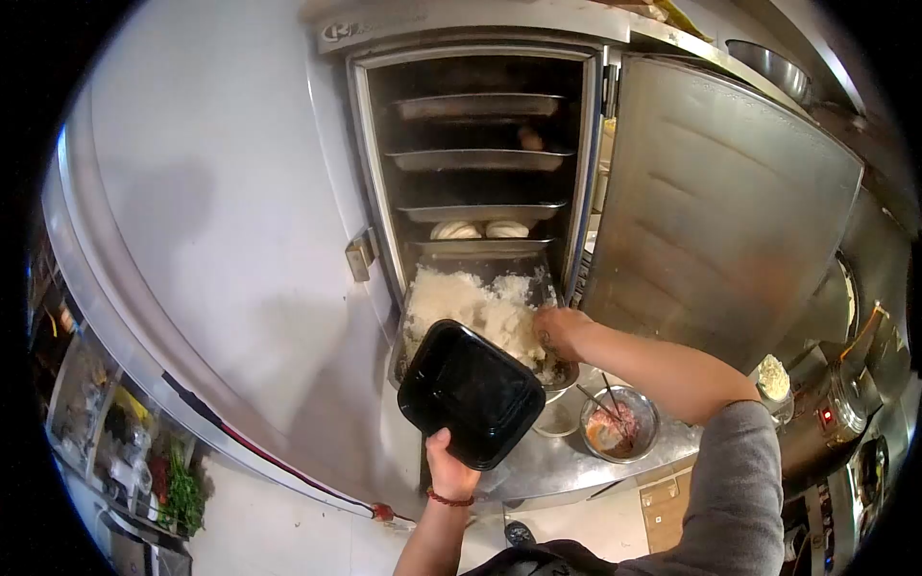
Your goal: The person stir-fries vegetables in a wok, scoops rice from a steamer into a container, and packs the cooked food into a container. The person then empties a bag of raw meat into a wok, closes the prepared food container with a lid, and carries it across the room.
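My left hand (448, 465), with a red bracelet at the wrist, grips a black plastic container (469, 389) by its near edge, thumb over the rim. The container is tilted, and no food shows in it. Just beyond it, a metal tray (397, 357) full of cooked white rice (459, 296) juts from the steamer cabinet. My right hand (559, 333) is at the right side of this tray, against the rice. Its fingers are curled and point away from me; whatever they hold is hidden.
Several trays (477, 159) sit higher in the steamer cabinet, one with pale buns (506, 228). The cabinet door (720, 211) stands open at the right. A metal bowl of raw minced meat (619, 424) with utensils rests on the steel counter (538, 483). A cooker (824, 422) is farther right.
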`<state>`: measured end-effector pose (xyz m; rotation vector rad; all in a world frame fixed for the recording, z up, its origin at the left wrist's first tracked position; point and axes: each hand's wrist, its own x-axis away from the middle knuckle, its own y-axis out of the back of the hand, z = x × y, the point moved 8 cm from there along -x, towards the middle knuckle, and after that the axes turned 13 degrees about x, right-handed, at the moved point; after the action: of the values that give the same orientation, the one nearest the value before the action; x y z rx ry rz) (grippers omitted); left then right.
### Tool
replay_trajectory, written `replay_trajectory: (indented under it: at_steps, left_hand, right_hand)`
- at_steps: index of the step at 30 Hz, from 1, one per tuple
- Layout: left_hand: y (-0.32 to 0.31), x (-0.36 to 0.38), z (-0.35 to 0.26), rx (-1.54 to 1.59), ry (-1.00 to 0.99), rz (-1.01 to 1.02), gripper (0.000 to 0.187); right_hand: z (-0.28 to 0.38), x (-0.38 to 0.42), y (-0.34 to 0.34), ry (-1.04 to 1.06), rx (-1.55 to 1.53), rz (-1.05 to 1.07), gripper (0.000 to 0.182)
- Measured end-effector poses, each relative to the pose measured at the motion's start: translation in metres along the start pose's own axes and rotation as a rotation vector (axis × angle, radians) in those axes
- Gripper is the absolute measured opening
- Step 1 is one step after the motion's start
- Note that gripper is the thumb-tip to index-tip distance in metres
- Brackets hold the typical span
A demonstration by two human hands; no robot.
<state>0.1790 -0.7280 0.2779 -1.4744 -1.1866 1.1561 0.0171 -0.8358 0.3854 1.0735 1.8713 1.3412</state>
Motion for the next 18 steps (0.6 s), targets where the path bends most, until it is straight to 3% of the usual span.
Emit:
replay_trajectory:
  at_steps: [3,5,7,8,10,13,15,18]
  left_hand:
    - [-0.003,0.004,-0.001,0.089,0.054,-0.02,0.059]
    - [-0.008,0.007,0.003,0.157,0.068,0.004,0.063]
    - [-0.018,0.009,-0.002,0.084,0.039,0.006,0.064]
    - [-0.018,0.006,-0.002,0.079,0.042,0.021,0.063]
    - [-0.015,0.002,-0.005,0.09,0.022,-0.005,0.062]
    - [-0.013,-0.015,-0.002,0.121,0.001,-0.013,0.06]
    - [-0.006,-0.025,0.001,0.117,-0.001,-0.024,0.059]
    - [-0.014,-0.047,-0.007,-0.052,-0.178,0.0,0.055]
  right_hand:
    - [-0.012,0.0,0.023,0.027,-0.026,-0.074,0.022]
    - [-0.035,-0.017,0.052,-0.212,0.05,0.138,0.034]
    - [-0.067,-0.062,0.028,-0.296,0.212,-0.115,0.039]
    - [-0.071,-0.067,0.022,-0.292,0.203,-0.127,0.039]
    - [-0.065,-0.076,-0.011,-0.148,0.191,0.071,0.043]
    - [-0.081,-0.084,-0.038,-0.133,-0.079,0.111,0.037]
    - [-0.077,-0.073,-0.045,-0.108,-0.081,0.141,0.036]
    - [-0.078,-0.065,-0.049,-0.006,-0.078,0.175,0.034]
